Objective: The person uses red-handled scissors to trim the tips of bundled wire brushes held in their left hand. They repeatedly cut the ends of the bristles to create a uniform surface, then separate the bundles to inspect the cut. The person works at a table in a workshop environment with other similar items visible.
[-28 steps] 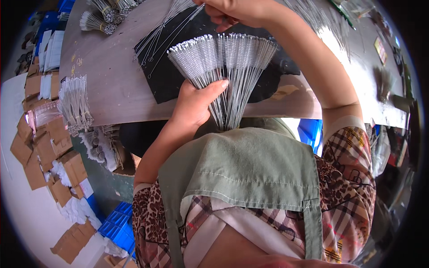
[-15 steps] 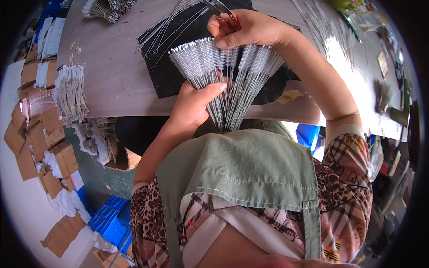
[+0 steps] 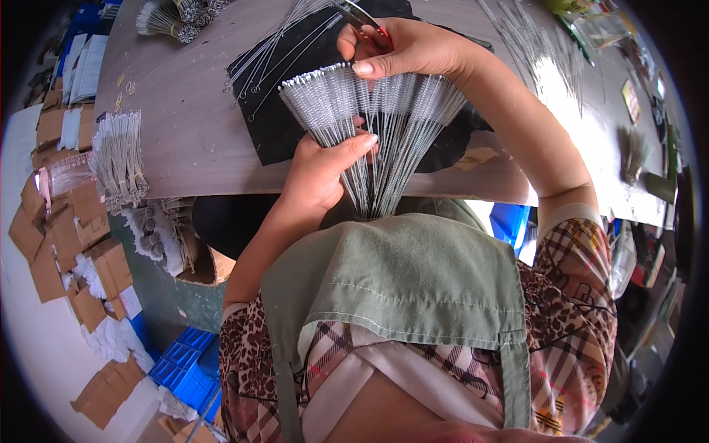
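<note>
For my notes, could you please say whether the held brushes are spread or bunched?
Spread: the brushes fan out beyond the left hand.

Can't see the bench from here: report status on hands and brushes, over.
Left hand gripping fanned brushes. Right hand at the bristle ends, holding red-handled tool. Right hand hides some bristle ends.

A pale grey-brown table (image 3: 188,140) carries a flat black sheet (image 3: 269,144), with thin silver looped wires (image 3: 277,46) across its ten o'clock. White-tipped wire bundles (image 3: 122,151) lie toward nine, loose silvery wire brushes (image 3: 526,46) between two and three o'clock.
</note>
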Available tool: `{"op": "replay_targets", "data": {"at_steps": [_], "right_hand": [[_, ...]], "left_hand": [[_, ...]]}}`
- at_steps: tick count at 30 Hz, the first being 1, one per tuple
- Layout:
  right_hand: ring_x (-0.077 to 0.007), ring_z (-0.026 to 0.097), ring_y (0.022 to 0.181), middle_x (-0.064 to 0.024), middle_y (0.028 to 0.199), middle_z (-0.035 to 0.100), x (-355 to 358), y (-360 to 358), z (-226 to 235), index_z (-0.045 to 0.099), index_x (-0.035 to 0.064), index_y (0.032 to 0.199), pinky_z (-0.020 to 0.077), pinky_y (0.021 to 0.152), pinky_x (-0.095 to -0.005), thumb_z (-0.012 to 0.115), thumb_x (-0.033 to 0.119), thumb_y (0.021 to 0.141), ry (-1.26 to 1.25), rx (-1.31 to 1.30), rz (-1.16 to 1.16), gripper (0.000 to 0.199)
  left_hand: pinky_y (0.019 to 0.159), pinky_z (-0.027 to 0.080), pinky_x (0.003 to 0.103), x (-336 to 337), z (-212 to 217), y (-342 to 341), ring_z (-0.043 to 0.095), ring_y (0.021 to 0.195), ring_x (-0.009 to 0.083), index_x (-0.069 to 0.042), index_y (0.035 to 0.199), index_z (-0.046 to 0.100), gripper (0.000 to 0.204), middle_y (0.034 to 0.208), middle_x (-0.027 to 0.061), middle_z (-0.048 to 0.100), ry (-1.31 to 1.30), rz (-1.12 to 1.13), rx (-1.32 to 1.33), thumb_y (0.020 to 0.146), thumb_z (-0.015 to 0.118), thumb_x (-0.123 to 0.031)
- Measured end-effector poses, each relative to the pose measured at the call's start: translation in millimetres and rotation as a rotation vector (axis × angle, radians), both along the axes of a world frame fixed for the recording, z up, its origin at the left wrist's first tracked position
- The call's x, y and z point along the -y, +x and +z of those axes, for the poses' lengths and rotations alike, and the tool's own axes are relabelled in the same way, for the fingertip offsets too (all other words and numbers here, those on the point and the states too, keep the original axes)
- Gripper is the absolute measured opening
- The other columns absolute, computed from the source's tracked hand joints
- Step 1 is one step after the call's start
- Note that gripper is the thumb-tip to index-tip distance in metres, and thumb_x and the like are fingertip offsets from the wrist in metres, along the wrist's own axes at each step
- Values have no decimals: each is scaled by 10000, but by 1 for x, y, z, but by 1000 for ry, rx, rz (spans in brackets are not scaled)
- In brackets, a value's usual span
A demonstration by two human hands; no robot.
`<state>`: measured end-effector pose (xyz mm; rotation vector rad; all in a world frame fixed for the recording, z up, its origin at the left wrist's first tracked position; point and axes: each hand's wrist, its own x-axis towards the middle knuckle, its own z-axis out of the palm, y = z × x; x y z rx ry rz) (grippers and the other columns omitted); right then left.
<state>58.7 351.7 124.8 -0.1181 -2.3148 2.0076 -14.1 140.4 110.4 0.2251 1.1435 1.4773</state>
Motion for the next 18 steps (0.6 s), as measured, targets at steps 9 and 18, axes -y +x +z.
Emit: {"op": "replay_targets", "data": {"at_steps": [9, 18], "right_hand": [[-103, 577, 719, 16, 704, 562, 6, 6, 14, 603, 66, 815, 469, 737, -244, 757, 276, 758, -143, 9, 42, 266], [-96, 525, 683, 28, 722, 559, 10, 8, 10, 607, 90, 891, 437, 706, -218, 780, 284, 736, 40, 26, -115, 303]], "left_hand": [[749, 506, 296, 1, 6, 0, 605, 813, 151, 41, 1042, 557, 260, 945, 89, 610, 52, -3, 14, 799, 636, -5], [749, 512, 297, 3, 7, 2, 606, 805, 158, 40, 1029, 551, 235, 925, 86, 603, -13, 16, -26, 805, 616, 9]]}}
